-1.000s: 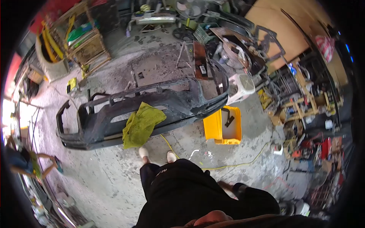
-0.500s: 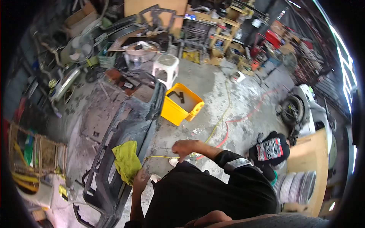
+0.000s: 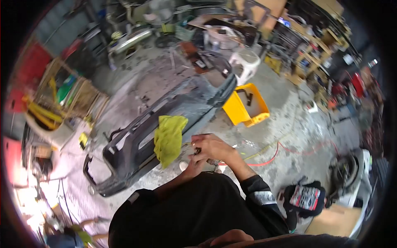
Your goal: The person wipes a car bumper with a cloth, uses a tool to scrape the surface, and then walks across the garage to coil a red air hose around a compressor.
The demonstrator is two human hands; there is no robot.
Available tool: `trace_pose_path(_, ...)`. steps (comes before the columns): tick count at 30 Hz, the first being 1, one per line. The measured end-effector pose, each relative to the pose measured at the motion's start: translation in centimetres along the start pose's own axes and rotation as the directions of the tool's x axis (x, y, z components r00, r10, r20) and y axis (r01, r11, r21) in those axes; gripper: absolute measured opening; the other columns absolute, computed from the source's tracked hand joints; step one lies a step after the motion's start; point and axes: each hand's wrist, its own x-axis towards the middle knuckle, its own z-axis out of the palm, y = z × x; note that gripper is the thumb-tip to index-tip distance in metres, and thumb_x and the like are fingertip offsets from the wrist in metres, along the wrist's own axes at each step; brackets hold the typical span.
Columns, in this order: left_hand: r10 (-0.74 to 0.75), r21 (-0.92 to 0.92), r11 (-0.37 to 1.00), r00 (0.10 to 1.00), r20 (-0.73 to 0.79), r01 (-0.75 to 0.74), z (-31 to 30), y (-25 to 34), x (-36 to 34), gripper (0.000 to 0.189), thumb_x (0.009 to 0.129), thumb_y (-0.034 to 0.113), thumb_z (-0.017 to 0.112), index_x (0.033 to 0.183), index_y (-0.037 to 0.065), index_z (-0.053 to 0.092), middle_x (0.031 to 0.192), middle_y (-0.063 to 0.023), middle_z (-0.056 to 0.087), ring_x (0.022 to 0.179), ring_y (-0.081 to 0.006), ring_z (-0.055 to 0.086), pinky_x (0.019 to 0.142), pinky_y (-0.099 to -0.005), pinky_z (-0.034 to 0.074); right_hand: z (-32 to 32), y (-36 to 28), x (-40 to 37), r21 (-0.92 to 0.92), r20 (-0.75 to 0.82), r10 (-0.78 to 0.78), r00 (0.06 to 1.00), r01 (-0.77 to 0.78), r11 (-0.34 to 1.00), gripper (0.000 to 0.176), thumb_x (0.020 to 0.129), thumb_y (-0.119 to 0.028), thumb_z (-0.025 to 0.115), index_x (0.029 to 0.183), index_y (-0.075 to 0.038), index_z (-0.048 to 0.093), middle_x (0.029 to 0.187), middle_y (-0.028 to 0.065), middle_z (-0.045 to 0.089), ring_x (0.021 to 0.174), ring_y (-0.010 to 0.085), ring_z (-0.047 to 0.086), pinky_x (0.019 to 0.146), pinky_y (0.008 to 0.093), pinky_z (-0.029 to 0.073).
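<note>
My left hand (image 3: pixel 196 164) and my right hand (image 3: pixel 215 148) meet in front of my body, above the floor beside the bumper. Their fingers are curled together around a small dark thing (image 3: pixel 198 151), too small and covered to name. A yellow-green cloth (image 3: pixel 168 138) lies draped over the edge of a dark grey car bumper (image 3: pixel 132 151), just left of my hands and seemingly apart from them. The bumper stretches diagonally across the floor, its surface dull and streaked.
Beyond the bumper stand a yellow bin (image 3: pixel 235 109) and a white stool (image 3: pixel 247 64). A red hose (image 3: pixel 271 159) runs along the floor to the right. At lower left a person (image 3: pixel 70 237) reaches out an arm. A dark printed garment (image 3: pixel 306 198) shows at lower right.
The view has swung to the left. My left hand has come away from the cloth and joined my right hand, with a small dark thing now showing between them. The cloth stays on the bumper.
</note>
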Motion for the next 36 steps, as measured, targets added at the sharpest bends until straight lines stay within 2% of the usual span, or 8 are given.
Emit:
trace_pose_path(4,-0.252,-0.07,0.968,0.91,-0.328,0.242,-2.0,-1.7,0.2,0.02,0.102,0.022,0.048,0.108,0.005,0.057,0.078,-0.0037,0.055,0.06,-0.0108,0.055,0.051,-0.0238,0.043,0.3,3.4,-2.9,-0.05,-0.515,-0.01,0.857,-0.018,0.999,0.048,0.077,-0.03,0.079,0.113,-0.003,0.061,0.123,0.0141,0.055,0.105,0.0343,0.06,0.087,0.0426,0.05)
trace_pose_path(8,-0.142,-0.084,0.989,0.655,-0.742,0.119,-2.4,1.4,-1.5,0.032,0.102,0.035,0.049,0.103,0.006,0.062,0.055,-0.0007,0.049,0.043,-0.0094,0.046,0.041,-0.0264,0.036,4.9,12.0,-5.1,0.407,-0.141,0.463,0.875,-0.375,0.833,0.063,0.075,-0.023,0.083,0.127,-0.003,0.053,0.125,0.0171,0.054,0.112,0.0312,0.056,0.085,0.0379,0.051)
trace_pose_path(16,-0.168,-0.164,0.986,0.204,-0.964,0.037,-2.8,1.7,-11.6,0.038,0.101,0.037,0.047,0.085,0.008,0.067,0.057,0.004,0.05,0.036,-0.0032,0.035,0.035,-0.0226,0.023,18.4,14.0,8.4,0.072,-0.214,-0.133,0.968,0.152,0.986,0.081,0.073,-0.034,0.083,0.138,-0.006,0.045,0.137,0.0208,0.043,0.122,0.0366,0.049,0.101,0.0408,0.043)
trace_pose_path(25,-0.172,-0.166,0.985,0.263,-0.949,0.045,-6.5,2.2,-15.5,0.046,0.101,0.042,0.046,0.08,0.005,0.062,0.047,0.0021,0.042,0.034,-0.0049,0.033,0.034,-0.0249,0.02,23.4,16.6,13.9,-0.075,-0.047,-0.024,0.999,0.021,0.997,0.031,0.077,-0.019,0.071,0.106,-0.008,0.064,0.126,0.0208,0.05,0.113,0.0448,0.05,0.095,0.0496,0.044)
trace_pose_path(28,-0.229,-0.214,0.973,0.355,-0.906,0.083,-9.3,2.4,-16.2,0.046,0.101,0.042,0.047,0.08,0.005,0.064,0.045,0.0043,0.038,0.035,-0.004,0.031,0.037,-0.0245,0.019,18.1,10.5,13.2,-0.177,-0.342,-0.254,0.905,0.204,0.963,0.031,0.081,-0.016,0.065,0.11,-0.006,0.061,0.116,0.023,0.056,0.105,0.0436,0.054,0.088,0.0503,0.046)
trace_pose_path(29,-0.24,-0.229,0.97,0.417,-0.876,0.079,-10.7,1.5,-17.1,0.037,0.101,0.039,0.047,0.089,0.005,0.057,0.076,-0.009,0.064,0.036,-0.0063,0.036,0.032,-0.0235,0.026,19.2,9.6,13.9,-0.182,-0.321,-0.255,0.912,0.205,0.962,0.031,0.081,-0.016,0.065,0.11,-0.006,0.061,0.116,0.023,0.056,0.105,0.0436,0.054,0.088,0.0503,0.046)
trace_pose_path(33,-0.285,-0.291,0.955,0.446,-0.849,0.055,-13.8,0.9,-17.2,0.036,0.101,0.041,0.048,0.09,0.008,0.058,0.078,-0.0067,0.064,0.038,-0.0051,0.035,0.034,-0.0231,0.024,27.4,7.8,17.9,0.099,-0.226,0.076,0.971,-0.054,0.994,0.029,0.088,-0.017,0.059,0.113,-0.004,0.052,0.099,0.024,0.06,0.093,0.0437,0.058,0.078,0.0528,0.046)
trace_pose_path(36,-0.291,-0.327,0.945,0.446,-0.846,-0.006,-14.9,2.2,-16.3,0.044,0.1,0.044,0.047,0.082,0.008,0.063,0.051,0.0015,0.047,0.036,-0.0051,0.035,0.036,-0.0245,0.023,28.8,4.9,18.1,-0.043,-0.257,-0.04,0.965,0.03,0.999,0.035,0.087,-0.027,0.063,0.117,-0.009,0.055,0.112,0.0168,0.057,0.107,0.0397,0.054,0.09,0.0538,0.044)
